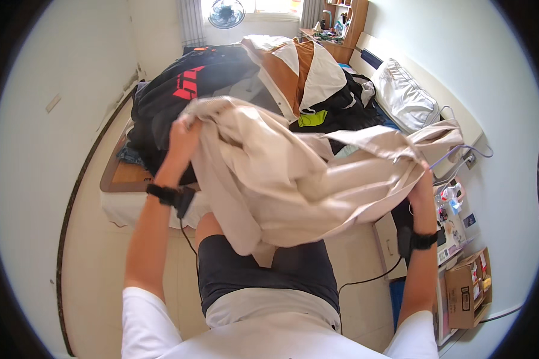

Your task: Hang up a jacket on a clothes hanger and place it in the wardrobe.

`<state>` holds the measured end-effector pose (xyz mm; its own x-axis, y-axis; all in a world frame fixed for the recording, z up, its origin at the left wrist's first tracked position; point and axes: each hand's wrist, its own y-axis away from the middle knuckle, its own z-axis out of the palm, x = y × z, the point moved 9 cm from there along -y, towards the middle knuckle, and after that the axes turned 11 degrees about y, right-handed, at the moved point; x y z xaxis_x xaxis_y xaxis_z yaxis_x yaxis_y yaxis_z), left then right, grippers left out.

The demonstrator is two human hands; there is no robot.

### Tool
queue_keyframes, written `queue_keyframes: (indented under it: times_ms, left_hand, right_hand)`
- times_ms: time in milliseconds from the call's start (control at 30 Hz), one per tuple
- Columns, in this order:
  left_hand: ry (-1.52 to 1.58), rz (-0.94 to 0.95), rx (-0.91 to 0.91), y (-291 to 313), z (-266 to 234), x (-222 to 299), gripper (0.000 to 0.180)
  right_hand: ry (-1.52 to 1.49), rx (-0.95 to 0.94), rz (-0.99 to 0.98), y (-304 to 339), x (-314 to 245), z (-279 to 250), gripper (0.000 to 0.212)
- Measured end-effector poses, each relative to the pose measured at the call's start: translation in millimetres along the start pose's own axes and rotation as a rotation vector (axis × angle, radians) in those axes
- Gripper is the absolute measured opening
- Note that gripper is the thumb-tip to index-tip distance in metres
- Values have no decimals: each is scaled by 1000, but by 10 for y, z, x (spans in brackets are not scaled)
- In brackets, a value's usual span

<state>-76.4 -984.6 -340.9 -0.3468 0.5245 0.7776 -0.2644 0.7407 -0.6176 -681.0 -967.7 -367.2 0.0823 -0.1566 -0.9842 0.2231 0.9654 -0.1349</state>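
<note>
A beige jacket (281, 173) hangs spread out between my two hands, above my lap and in front of the bed. My left hand (184, 140) is closed on its left end, near a ribbed band. On the other side, my right hand (422, 184) grips the opposite edge of the cloth. The jacket is crumpled and slightly blurred, with one long flap drooping toward my knees. Part of the fabric hides my right fingers. Each wrist wears a black strap with a small device.
Behind the jacket, a bed (144, 206) carries heaped clothes, including a black garment with red print (161, 90) and a brown-and-white jacket (305, 66). A silvery bag (404, 93) leans at the headboard. Right stands a cluttered bedside cabinet (389, 242) and a cardboard box (461, 293).
</note>
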Motion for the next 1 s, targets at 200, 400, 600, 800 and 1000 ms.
queue_keyframes:
  times_ms: [200, 400, 600, 800, 1000]
  left_hand:
    - [-114, -86, 220, -771, -1033, 32, 51]
    - [-140, -145, 317, -347, -1545, -54, 56]
    - [134, -708, -187, 848, -1383, -902, 51]
    - [-212, -879, -522, 1656, -1200, -1026, 77]
    - [-723, -605, -423, 1698, -1262, -1368, 85]
  right_hand:
    - [640, 2, -371, -599, -803, -279, 27]
    - [119, -58, -70, -694, -236, -569, 23]
    - [199, -235, 61, 192, 997, -193, 34]
    - [442, -365, 424, 1012, 2094, -51, 47]
    - [454, -294, 434, 1214, 2170, -97, 46]
